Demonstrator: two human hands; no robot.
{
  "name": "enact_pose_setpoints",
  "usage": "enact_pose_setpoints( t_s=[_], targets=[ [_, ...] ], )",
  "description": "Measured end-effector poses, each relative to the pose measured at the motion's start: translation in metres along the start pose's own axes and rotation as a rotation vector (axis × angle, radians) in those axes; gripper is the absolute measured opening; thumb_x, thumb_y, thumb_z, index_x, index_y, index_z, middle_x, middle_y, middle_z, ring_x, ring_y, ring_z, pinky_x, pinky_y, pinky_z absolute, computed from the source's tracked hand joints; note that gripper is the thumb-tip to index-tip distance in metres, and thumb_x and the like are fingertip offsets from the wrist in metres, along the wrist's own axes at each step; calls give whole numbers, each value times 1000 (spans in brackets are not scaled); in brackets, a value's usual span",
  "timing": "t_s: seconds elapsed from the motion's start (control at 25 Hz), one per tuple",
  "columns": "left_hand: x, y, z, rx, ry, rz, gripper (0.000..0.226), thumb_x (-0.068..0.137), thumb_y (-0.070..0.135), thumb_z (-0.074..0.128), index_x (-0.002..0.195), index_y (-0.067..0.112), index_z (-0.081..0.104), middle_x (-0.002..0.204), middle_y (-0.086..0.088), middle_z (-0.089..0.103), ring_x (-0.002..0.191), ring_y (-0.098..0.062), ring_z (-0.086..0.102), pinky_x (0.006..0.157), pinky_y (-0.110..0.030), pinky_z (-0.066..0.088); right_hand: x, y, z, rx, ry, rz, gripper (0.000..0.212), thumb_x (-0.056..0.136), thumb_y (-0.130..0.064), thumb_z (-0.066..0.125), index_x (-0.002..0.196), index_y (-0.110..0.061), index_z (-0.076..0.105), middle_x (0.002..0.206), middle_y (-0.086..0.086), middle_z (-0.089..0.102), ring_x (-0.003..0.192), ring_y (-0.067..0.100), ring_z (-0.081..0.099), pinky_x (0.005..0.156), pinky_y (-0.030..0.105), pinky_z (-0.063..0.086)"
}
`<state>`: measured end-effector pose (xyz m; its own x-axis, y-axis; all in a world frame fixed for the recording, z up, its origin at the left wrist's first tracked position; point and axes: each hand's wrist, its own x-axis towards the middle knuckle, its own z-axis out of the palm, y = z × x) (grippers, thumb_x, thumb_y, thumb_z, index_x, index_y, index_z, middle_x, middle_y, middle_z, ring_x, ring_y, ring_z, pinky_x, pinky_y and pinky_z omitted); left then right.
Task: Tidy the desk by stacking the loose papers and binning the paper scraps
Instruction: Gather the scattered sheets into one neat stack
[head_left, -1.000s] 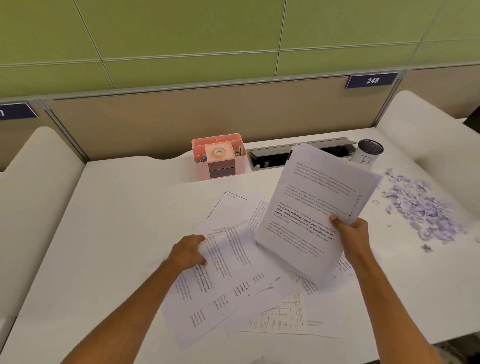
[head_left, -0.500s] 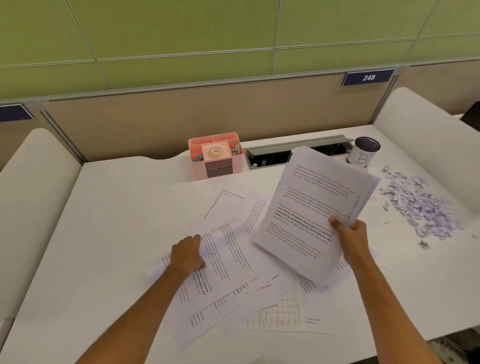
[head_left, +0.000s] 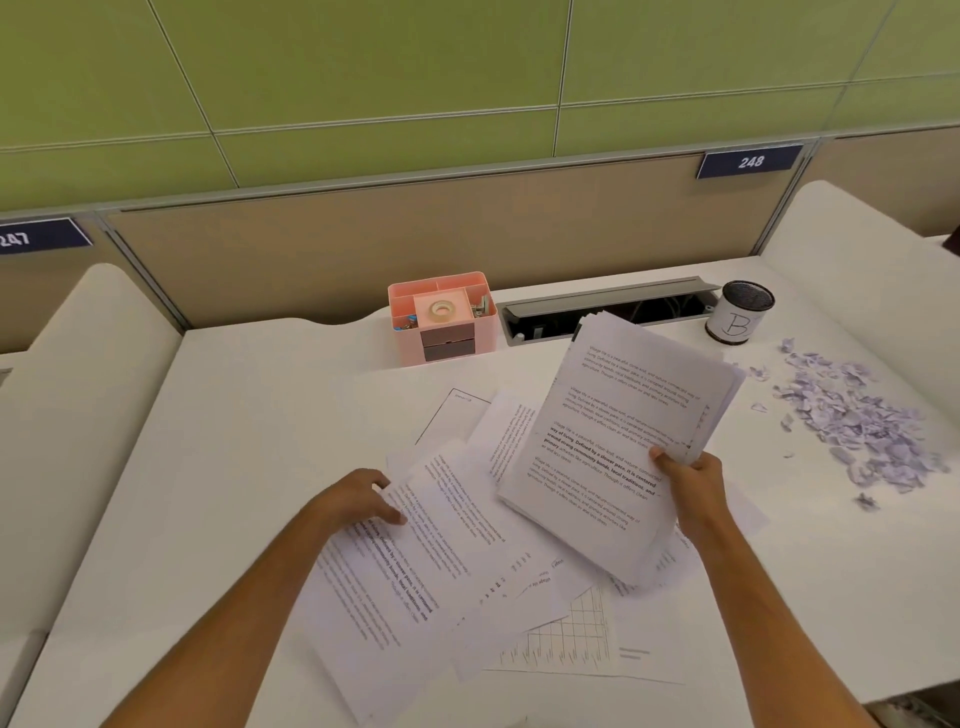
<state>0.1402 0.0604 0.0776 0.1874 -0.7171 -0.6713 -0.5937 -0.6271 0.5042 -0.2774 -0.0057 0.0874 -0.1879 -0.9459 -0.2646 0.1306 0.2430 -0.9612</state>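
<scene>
The right hand (head_left: 693, 486) pinches a thin stack of papers (head_left: 621, 447) by its edge, above the desk (head_left: 234, 441). The left hand (head_left: 358, 501) grips a loose sheet (head_left: 415, 561) — light, floppy, best pinched at the edge.

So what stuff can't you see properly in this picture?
All from the head view:
- How many sheets are in the held stack: they overlap, and only the top page shows.
- The loose sheets underneath: covered by upper pages and by the left hand.
- The small print: too tiny and blurred to read.
- Inside the black mesh cup: too dark.
- Inside the pink organiser: the small items are too tiny to make out.
</scene>
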Motion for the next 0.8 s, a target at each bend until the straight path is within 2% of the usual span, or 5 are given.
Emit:
enact_pose_setpoints(
  t_s=[0.12,0.36,0.6,0.68,0.8],
  targets=[
    [-10,6,-7,-75,-46,-43,33,80,24,78,108,16,61,107,-8,66,92,-23,67,78,-36,57,2,8,5,9,0,27,19,89,-4,63,108,-5,64,99,7,70,88,27,69,64,31,61],
    [-15,7,17,-58,-107,-38,31,81,8,73,111,3,66,102,-13,71,89,-28,71,78,-36,59,4,14,12,-3,15,57,23,89,-4,64,112,-2,62,95,5,70,86,27,68,61,30,61],
    [-23,-2,-24,-21,34,61,22,75,8,76,97,4,72,97,-13,73,87,-26,70,80,-36,58,5,13,22,-10,1,65,12,89,-4,63,101,-8,64,94,4,70,84,25,69,66,37,60],
    [-30,-2,-51,57,96,98,21,72,10,78,92,6,73,97,-12,73,87,-25,69,83,-38,57,4,14,29,-23,-9,72,10,89,-4,63,96,-11,65,92,3,70,78,23,70,61,33,61],
    [-45,-1,-87,157,181,119,28,74,13,76,101,11,69,109,-9,70,94,-24,66,89,-39,54,2,18,40,-22,-23,88,10,89,-4,64,94,-12,64,91,3,69,70,18,71,57,31,59]
  ],
)
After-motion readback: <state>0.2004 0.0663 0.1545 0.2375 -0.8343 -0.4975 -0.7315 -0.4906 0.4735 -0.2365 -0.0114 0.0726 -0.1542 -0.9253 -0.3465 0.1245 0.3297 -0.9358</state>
